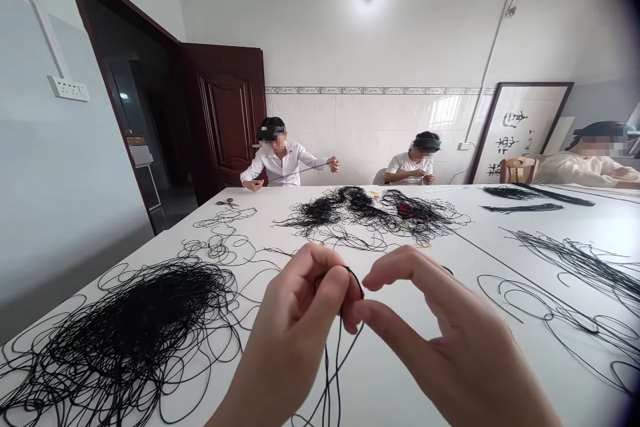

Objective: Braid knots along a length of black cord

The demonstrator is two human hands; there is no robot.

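Observation:
My left hand is closed in a pinch on a thin black cord. The cord loops over my fingertips and hangs down in a few strands toward the bottom edge. My right hand is beside it, thumb and forefinger curved, with the thumb tip meeting the left fingers at the cord's loop. Both hands hover over the white table, near its front edge.
A big tangle of black cord lies left of my hands. Another pile sits mid-table, with loose strands at right and scissors at far left. Three people sit along the far side. A dark door stands open.

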